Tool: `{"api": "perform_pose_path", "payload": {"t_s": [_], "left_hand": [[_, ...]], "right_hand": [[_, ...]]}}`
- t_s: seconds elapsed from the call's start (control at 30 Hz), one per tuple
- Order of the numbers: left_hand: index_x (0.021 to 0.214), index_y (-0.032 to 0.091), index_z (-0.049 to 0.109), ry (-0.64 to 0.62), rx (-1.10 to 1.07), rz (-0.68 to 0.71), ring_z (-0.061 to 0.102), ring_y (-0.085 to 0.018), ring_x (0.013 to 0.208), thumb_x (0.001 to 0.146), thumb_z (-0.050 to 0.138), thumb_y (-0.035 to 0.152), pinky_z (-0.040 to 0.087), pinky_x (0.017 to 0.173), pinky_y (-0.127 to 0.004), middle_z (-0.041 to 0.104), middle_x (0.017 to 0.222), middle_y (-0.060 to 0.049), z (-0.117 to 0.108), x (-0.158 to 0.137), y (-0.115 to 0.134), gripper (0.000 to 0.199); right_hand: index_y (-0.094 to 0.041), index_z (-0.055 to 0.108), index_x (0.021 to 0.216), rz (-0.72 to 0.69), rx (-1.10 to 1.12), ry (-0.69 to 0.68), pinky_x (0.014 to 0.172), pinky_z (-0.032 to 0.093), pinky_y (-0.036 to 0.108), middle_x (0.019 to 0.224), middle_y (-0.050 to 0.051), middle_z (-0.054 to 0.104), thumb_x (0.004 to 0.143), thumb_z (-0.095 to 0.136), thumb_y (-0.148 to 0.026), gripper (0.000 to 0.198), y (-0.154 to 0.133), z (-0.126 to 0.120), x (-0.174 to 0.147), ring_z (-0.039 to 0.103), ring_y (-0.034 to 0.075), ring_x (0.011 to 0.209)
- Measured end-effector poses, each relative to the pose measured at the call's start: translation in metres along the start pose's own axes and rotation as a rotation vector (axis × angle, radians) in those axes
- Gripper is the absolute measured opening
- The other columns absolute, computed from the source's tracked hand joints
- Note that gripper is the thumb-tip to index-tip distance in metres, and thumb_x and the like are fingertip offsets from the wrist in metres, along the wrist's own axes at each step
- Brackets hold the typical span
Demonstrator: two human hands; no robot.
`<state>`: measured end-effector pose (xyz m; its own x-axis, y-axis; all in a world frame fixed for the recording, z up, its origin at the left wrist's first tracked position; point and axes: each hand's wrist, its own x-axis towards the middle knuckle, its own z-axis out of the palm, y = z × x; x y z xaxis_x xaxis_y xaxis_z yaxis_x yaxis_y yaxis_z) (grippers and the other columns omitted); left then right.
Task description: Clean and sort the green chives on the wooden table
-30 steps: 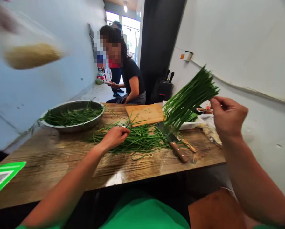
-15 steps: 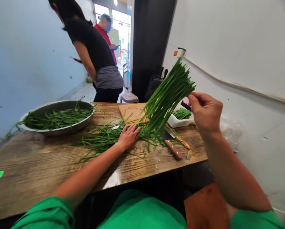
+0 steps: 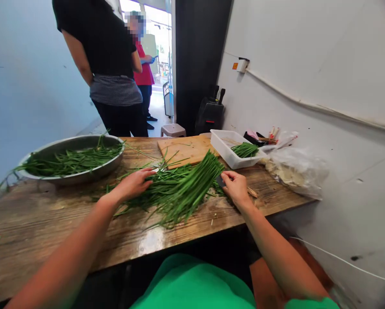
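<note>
My right hand (image 3: 236, 189) is closed in a pinch at the cut end of a bunch of garlic chives (image 3: 192, 186). The bunch slants down to the left across the wooden table (image 3: 121, 236). At the left end of the loose chives (image 3: 162, 180), my left hand (image 3: 134, 184) is open, fingers apart and reaching over the stalks. A knife's dark blade (image 3: 221, 182) shows beside my right fingers; its handle is hidden by the hand. Behind the pile lies a wooden cutting board (image 3: 187, 148).
At left, a large metal basin (image 3: 73, 175) holds green leaves. A white plastic tub (image 3: 233, 159) with chives stands at right, near a clear plastic bag (image 3: 295, 169). Two people stand beyond the table, one in black (image 3: 99, 47) and one in red (image 3: 144, 73). A stool (image 3: 173, 130) is behind.
My right hand has lowered the raised bunch onto the table, moving left and down. My left hand has shifted left. The person in black has straightened up and moved left.
</note>
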<state>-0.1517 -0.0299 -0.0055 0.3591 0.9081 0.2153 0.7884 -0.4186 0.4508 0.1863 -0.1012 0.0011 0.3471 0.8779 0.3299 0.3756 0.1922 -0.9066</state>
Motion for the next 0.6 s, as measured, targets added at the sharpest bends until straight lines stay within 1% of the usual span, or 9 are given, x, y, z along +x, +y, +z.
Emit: {"api": "perform_pose_path", "payload": {"t_s": [0.07, 0.17, 0.23, 0.27, 0.37, 0.4, 0.43, 0.5, 0.6], "left_hand": [[0.107, 0.015, 0.061, -0.010, 0.110, -0.039, 0.050, -0.026, 0.110, 0.074, 0.044, 0.043, 0.034, 0.098, -0.036, 0.056, 0.119, -0.011, -0.008, -0.006, 0.008, 0.047], [0.112, 0.015, 0.058, 0.019, 0.083, -0.021, 0.052, -0.023, 0.109, 0.079, 0.038, 0.043, 0.035, 0.097, -0.035, 0.058, 0.116, -0.009, -0.006, -0.008, 0.027, 0.047], [0.120, 0.017, 0.051, 0.026, -0.064, 0.025, 0.051, -0.022, 0.110, 0.079, 0.040, 0.046, 0.035, 0.098, -0.036, 0.057, 0.118, -0.009, 0.001, -0.005, 0.041, 0.051], [0.127, 0.017, 0.044, 0.032, -0.160, 0.052, 0.049, -0.022, 0.112, 0.077, 0.044, 0.048, 0.034, 0.098, -0.037, 0.054, 0.122, -0.010, 0.004, -0.003, 0.048, 0.058], [0.140, 0.017, 0.012, 0.053, -0.495, 0.137, 0.041, -0.025, 0.120, 0.065, 0.061, 0.053, 0.033, 0.099, -0.038, 0.040, 0.133, -0.015, 0.011, 0.009, 0.067, 0.096], [0.140, 0.017, 0.006, 0.059, -0.595, 0.160, 0.040, -0.025, 0.121, 0.061, 0.064, 0.053, 0.034, 0.099, -0.038, 0.038, 0.135, -0.016, 0.011, 0.013, 0.074, 0.104], [0.140, 0.018, 0.005, 0.061, -0.672, 0.178, 0.040, -0.025, 0.121, 0.059, 0.066, 0.054, 0.034, 0.098, -0.038, 0.039, 0.134, -0.016, 0.010, 0.017, 0.081, 0.107], [0.137, 0.017, 0.020, 0.058, -0.745, 0.194, 0.045, -0.026, 0.115, 0.056, 0.068, 0.053, 0.037, 0.095, -0.037, 0.046, 0.129, -0.014, 0.006, 0.024, 0.093, 0.101], [0.113, 0.010, 0.052, -0.030, -0.734, 0.107, 0.056, -0.024, 0.095, 0.057, 0.068, 0.049, 0.045, 0.084, -0.035, 0.061, 0.105, -0.010, -0.002, 0.023, 0.101, 0.069]], "right_hand": [[-0.012, 0.068, 0.072, -0.013, -0.077, 0.003, 0.055, 0.041, 0.026, 0.064, 0.004, 0.063, 0.069, 0.056, -0.033, 0.024, 0.015, -0.001, 0.007, 0.053, 0.015, 0.059], [-0.012, 0.068, 0.075, -0.066, -0.077, 0.021, 0.059, 0.043, 0.028, 0.066, 0.005, 0.065, 0.071, 0.053, -0.034, 0.027, 0.005, -0.003, 0.017, 0.055, 0.016, 0.060], [-0.013, 0.069, 0.077, -0.126, -0.038, 0.005, 0.060, 0.044, 0.028, 0.068, 0.004, 0.067, 0.071, 0.053, -0.035, 0.027, -0.018, -0.004, 0.020, 0.056, 0.016, 0.061], [-0.013, 0.069, 0.077, -0.152, -0.019, 0.002, 0.060, 0.044, 0.028, 0.070, 0.004, 0.067, 0.071, 0.054, -0.034, 0.027, -0.032, -0.005, 0.021, 0.057, 0.016, 0.061], [-0.015, 0.070, 0.077, -0.266, 0.017, -0.045, 0.060, 0.044, 0.026, 0.070, 0.002, 0.067, 0.072, 0.056, -0.031, 0.022, -0.077, -0.004, 0.018, 0.057, 0.015, 0.062], [-0.016, 0.070, 0.077, -0.308, 0.028, -0.075, 0.060, 0.044, 0.026, 0.069, 0.002, 0.067, 0.072, 0.056, -0.031, 0.021, -0.091, -0.004, 0.017, 0.057, 0.014, 0.062], [-0.016, 0.070, 0.077, -0.340, 0.045, -0.095, 0.059, 0.044, 0.025, 0.069, 0.001, 0.066, 0.072, 0.057, -0.030, 0.020, -0.103, -0.003, 0.016, 0.057, 0.013, 0.061], [-0.017, 0.070, 0.077, -0.391, 0.110, -0.121, 0.059, 0.043, 0.024, 0.070, 0.000, 0.065, 0.074, 0.056, -0.029, 0.018, -0.124, 0.000, 0.016, 0.056, 0.011, 0.061], [-0.017, 0.069, 0.079, -0.399, 0.211, -0.094, 0.056, 0.042, 0.022, 0.067, -0.001, 0.062, 0.074, 0.057, -0.031, 0.019, -0.136, 0.004, 0.018, 0.054, 0.009, 0.060]]}}
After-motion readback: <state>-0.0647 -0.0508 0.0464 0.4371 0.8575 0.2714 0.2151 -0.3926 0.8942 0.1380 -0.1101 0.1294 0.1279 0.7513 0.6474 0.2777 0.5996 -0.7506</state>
